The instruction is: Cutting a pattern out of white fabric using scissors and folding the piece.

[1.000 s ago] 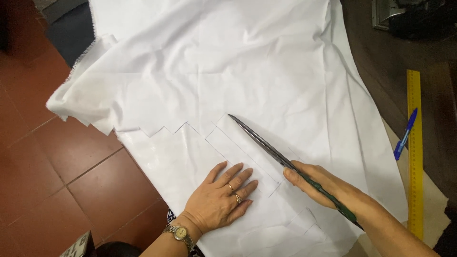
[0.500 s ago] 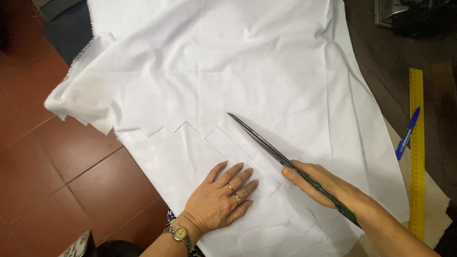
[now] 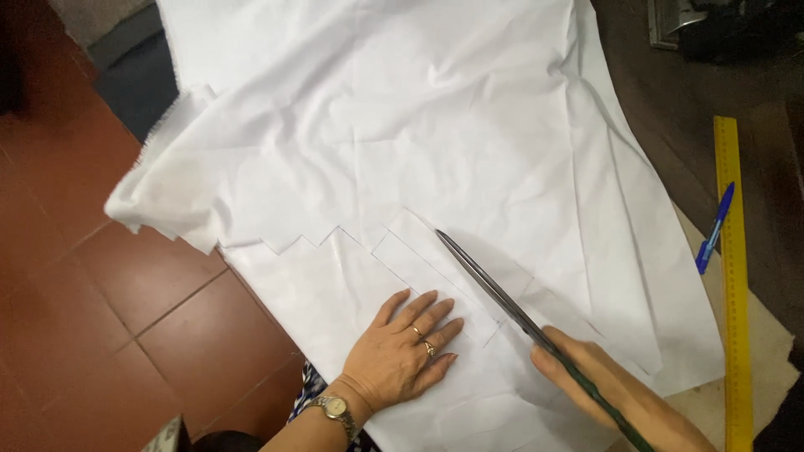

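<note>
White fabric is spread over the work surface, its left part hanging out over the red tiled floor. The near edge of the top layer shows a stepped, zigzag cut line, and a long rectangular strip is already outlined or cut beside it; judged from this, several cuts are done and most of the sheet remains whole.

The left hand lies flat, fingers spread, pressing the fabric just below the strip. The right hand is closed around the handles of long dark scissors, blades together and lying across the strip's right end, tip pointing up-left. Whether the blades are in the cloth or resting on it cannot be told.

A yellow ruler and a blue pen lie apart at the right, not in use.
</note>
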